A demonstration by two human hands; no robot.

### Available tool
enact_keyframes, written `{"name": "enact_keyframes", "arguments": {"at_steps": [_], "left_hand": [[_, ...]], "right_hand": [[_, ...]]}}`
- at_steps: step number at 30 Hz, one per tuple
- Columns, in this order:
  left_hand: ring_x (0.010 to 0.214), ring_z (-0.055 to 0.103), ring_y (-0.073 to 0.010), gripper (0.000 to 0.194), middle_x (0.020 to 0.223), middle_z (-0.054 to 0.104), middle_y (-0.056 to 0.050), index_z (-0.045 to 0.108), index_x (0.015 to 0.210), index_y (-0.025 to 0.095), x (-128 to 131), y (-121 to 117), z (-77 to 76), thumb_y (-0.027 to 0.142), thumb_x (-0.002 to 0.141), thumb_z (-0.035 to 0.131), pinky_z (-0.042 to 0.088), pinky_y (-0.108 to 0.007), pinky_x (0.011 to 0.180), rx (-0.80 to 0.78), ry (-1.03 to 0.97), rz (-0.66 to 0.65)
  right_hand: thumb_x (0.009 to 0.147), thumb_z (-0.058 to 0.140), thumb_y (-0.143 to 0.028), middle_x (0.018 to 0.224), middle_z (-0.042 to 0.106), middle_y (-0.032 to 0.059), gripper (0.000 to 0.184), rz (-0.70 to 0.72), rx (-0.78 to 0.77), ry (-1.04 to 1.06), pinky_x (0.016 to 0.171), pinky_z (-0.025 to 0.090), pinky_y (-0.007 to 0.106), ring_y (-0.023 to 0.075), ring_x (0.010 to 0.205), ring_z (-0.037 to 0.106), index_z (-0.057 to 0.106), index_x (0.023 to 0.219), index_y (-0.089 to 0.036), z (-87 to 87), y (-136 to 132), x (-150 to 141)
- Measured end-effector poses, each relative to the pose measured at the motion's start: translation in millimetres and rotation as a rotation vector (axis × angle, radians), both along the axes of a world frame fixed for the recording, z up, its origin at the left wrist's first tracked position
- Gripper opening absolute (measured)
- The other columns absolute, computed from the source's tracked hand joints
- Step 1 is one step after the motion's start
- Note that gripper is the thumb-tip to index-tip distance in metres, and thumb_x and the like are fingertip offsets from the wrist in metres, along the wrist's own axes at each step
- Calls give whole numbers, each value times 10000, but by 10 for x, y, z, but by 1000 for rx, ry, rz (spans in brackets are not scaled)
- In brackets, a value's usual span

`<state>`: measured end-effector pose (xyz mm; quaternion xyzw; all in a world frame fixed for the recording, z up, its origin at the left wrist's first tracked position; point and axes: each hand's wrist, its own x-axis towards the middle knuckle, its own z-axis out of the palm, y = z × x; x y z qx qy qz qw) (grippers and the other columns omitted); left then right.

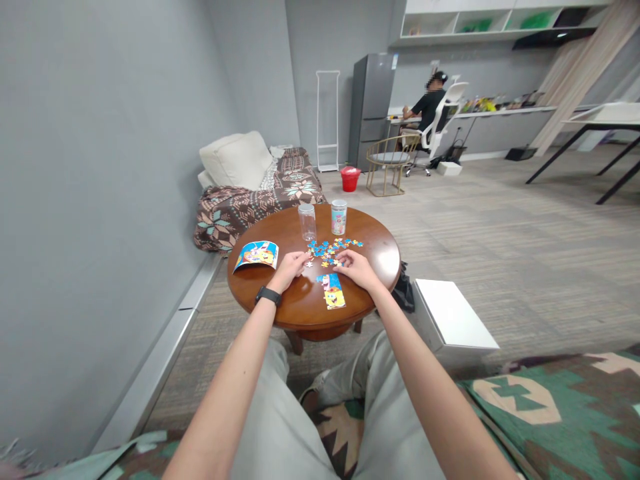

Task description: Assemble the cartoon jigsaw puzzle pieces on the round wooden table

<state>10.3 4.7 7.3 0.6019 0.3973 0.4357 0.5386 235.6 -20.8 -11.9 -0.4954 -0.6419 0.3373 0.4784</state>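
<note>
Loose jigsaw puzzle pieces [325,250], blue and yellow, lie scattered on the round wooden table [273,310]. Closer to me is a partly joined puzzle section [333,292] with a yellow cartoon face. My left hand [294,265], with a black band on its wrist, is closed at the left edge of the pieces; what its fingertips hold, if anything, is too small to make out. Over the right side of the pile, my right hand [354,267] has thumb and fingers curled around a puzzle piece [337,263]. A curved picture sheet [257,254] stands left of my left hand.
A clear jar [307,223] and a labelled canister [339,218] stand behind the pieces. A white box [453,310] is on the floor right of the table. Farther back are a patterned couch [280,183], a red bucket [350,179] and a seated person [429,110].
</note>
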Motion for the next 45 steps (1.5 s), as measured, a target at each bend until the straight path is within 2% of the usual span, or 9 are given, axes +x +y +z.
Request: {"name": "enact_keyframes", "arguments": {"at_steps": [13,18,21,24,29,32,36,39,45], "left_hand": [[383,181,-34,451,438,238,115,431,580,199,-4,1,6,506,748,714,91,-231,414,-23,-11,4],[378,182,-34,451,432,244,113,425,574,200,-6,28,-12,501,749,712,81,-233,413,-29,-6,14],[375,183,-34,446,430,255,112,436,576,198,-9,51,-33,503,747,713,79,-232,410,-25,-3,17],[375,180,-33,453,428,254,112,437,570,198,-7,52,-34,507,740,720,80,-233,409,-21,-5,17],[379,190,-36,465,432,248,110,435,568,198,5,16,0,516,744,724,93,-234,413,-19,-5,17],[383,196,-38,459,438,249,109,442,573,196,5,7,8,513,748,725,104,-234,415,-16,-5,15],[384,190,-40,461,436,240,109,439,572,198,-4,16,-9,517,748,723,99,-236,413,-16,-5,14],[386,194,-40,463,441,247,109,436,579,199,-10,21,-24,523,747,721,107,-231,412,-8,-9,5],[389,200,-39,468,448,255,110,433,584,200,-13,10,-17,535,749,716,118,-222,413,-2,0,4]], "right_hand": [[621,786,-296,684,578,-51,309,3,22,10,663,468,281,139,639,533,661,889,-208,-5,9,8],[634,787,-303,733,632,-36,302,-14,32,-14,666,486,277,132,641,549,682,901,-208,-33,28,8],[702,744,-316,788,692,-7,246,11,18,-23,690,496,283,134,655,579,695,915,-202,-38,30,13],[768,687,-329,732,695,0,176,19,14,-42,704,500,300,155,664,604,703,891,-203,-26,21,21],[748,658,-243,745,711,0,51,-11,30,-107,731,504,310,166,683,627,683,781,-215,-2,-1,35],[732,633,-214,735,702,-4,15,8,27,-71,741,510,305,161,693,636,643,744,-214,-6,-4,29],[701,692,-272,710,670,-16,138,15,3,44,704,515,300,149,657,615,580,760,-219,-27,7,2],[693,713,-300,694,658,-20,181,22,1,54,688,511,299,143,637,599,558,746,-222,-28,7,-9],[745,691,-297,751,715,17,110,37,9,-37,731,522,315,155,681,627,686,803,-204,9,-13,7]]}}
